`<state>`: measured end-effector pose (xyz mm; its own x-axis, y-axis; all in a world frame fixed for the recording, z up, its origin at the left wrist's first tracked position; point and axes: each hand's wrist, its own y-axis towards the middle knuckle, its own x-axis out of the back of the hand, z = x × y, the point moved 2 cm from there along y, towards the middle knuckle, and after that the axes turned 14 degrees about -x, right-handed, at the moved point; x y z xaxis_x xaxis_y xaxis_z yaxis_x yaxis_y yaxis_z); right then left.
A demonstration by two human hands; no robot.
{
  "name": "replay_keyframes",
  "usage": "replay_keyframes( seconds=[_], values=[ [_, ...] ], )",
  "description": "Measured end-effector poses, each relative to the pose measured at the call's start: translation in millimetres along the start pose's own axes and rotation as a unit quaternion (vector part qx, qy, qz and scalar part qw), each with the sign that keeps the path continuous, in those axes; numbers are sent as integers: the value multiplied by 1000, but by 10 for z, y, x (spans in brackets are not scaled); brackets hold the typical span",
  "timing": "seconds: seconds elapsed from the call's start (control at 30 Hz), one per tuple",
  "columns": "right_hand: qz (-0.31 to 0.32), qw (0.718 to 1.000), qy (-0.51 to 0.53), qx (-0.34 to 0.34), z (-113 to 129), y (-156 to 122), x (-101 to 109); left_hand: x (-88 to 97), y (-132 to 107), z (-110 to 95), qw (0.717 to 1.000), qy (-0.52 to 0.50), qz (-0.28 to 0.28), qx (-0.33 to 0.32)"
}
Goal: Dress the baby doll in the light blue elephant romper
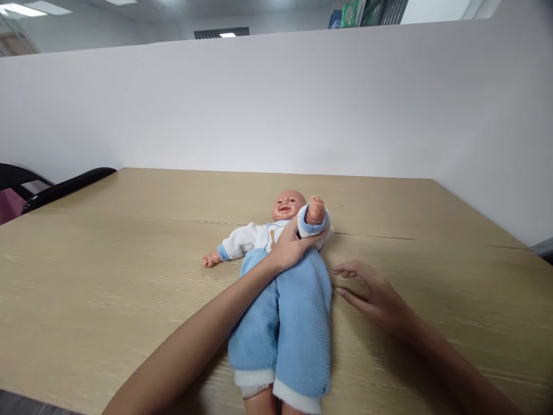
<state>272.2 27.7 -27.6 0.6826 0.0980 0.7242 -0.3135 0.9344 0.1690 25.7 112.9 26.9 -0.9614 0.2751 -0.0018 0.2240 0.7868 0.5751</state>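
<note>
A baby doll [280, 311] lies on its back on the wooden table [129, 271], head toward the far side. It wears a white top with blue cuffs and fluffy blue trousers with white hems. My left hand [291, 245] reaches across its body and is closed around the doll's raised arm [314, 222] on the right side. The doll's other arm [233, 243] stretches out over the table to the left. Just right of the trousers hovers my right hand [367, 288], its thumb and fingers apart and nothing between them.
A white partition [276, 109] rises behind the table and along its right side. Black chairs [69, 184] stand at the left edge, with something pink [11, 204] by them. Green packaging [349, 14] shows beyond the partition.
</note>
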Motion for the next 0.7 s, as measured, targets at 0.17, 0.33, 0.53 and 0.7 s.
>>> replay_keyframes(
  seconds=[0.17,0.33,0.53,0.7],
  values=[
    [17,999,-28,36,96,3,-106,108,13,33,993,-80,-79,15],
    [47,995,-56,67,175,-24,-206,174,7,137,980,-167,-109,14],
    [45,997,-37,44,210,-37,-312,168,33,85,949,-273,-150,40],
    [58,998,28,29,448,-37,-518,211,62,-2,934,-309,-172,46]
  ],
)
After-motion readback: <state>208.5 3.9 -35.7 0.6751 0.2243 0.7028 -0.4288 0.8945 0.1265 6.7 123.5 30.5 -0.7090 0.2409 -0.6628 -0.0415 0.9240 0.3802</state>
